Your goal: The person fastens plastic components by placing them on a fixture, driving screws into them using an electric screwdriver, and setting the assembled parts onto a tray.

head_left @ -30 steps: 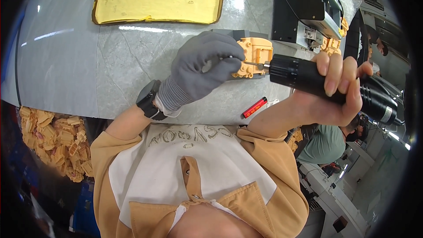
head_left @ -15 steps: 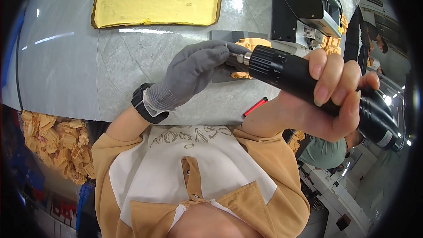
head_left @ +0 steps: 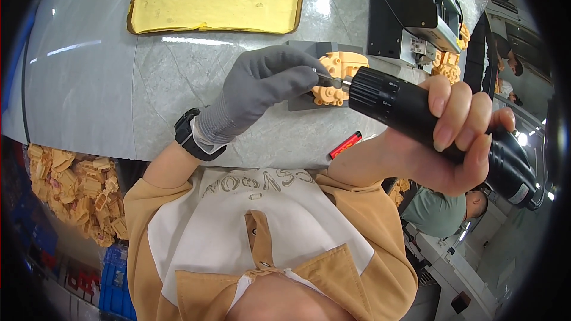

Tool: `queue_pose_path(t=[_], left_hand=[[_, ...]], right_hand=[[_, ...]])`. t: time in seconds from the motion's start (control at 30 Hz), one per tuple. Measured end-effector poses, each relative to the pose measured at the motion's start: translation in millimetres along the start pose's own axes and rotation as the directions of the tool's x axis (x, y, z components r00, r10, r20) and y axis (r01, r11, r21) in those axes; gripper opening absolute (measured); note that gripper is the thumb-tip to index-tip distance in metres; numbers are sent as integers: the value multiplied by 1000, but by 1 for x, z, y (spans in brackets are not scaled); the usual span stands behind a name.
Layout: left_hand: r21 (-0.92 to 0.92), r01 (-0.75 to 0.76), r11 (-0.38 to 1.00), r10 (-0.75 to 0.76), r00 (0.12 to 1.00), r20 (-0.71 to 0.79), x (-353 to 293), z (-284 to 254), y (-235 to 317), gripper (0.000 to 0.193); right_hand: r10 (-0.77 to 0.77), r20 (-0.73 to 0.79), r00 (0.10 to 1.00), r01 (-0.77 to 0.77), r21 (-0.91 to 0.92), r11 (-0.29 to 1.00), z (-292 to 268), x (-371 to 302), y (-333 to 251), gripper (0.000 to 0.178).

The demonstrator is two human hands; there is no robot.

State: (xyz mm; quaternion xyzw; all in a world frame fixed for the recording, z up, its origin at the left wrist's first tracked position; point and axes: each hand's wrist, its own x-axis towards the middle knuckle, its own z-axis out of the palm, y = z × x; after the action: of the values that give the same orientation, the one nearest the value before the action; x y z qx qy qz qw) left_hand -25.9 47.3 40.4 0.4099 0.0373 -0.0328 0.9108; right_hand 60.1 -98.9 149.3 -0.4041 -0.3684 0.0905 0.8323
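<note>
In my bare right hand (head_left: 455, 128) is a black electric screwdriver (head_left: 395, 100), its nose pointing left and the fingers wrapped round its body. My left hand (head_left: 253, 89), in a grey knitted glove, pinches the metal bit (head_left: 325, 79) just ahead of that nose. The fingertips hide part of the bit. Beneath the bit and nose, an orange plastic part (head_left: 342, 59) with round bosses rests in a dark grey fixture (head_left: 299, 104) on the table; the glove and screwdriver cover some of it.
A yellow-lined tray (head_left: 214, 0) lies at the far left. At the far right stands a black machine (head_left: 398, 9) with orange parts beside it. A small red and black object (head_left: 345, 145) lies near the table edge. Orange parts (head_left: 80, 196) are heaped lower left. Another person (head_left: 440, 208) sits at right.
The screwdriver has shifted slightly right and down, and more of the bit shows between its nose and my gloved fingers. More of the orange part is uncovered.
</note>
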Motion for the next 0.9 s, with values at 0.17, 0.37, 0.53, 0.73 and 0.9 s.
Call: queue_pose_path(t=[0.17, 0.37, 0.53, 0.73, 0.9], left_hand=[[17, -6, 1000, 7, 1000, -4, -1, 0, -3, 17], [-6, 17, 1000, -17, 1000, -10, -2, 0, -2, 18], [28, 4, 1000, -4, 1000, 2, -1, 0, -2, 20], [57, 15, 998, -15, 1000, -11, -1, -1, -3, 16], [116, 25, 993, -30, 999, 44, 0, -3, -3, 11]], right_hand=[[-12, -29, 1000, 12, -1, 1000, 1, -1, -3, 28], [-1, -28, 1000, 1, 2, 1000, 0, 0, -2, 28], [0, -32, 999, 0, 7, 1000, -1, 0, -3, 28], [35, -16, 999, -35, 8, 999, 0, 2, 0, 29], [75, 4, 997, -75, 25, 997, -3, 2, 0, 32]])
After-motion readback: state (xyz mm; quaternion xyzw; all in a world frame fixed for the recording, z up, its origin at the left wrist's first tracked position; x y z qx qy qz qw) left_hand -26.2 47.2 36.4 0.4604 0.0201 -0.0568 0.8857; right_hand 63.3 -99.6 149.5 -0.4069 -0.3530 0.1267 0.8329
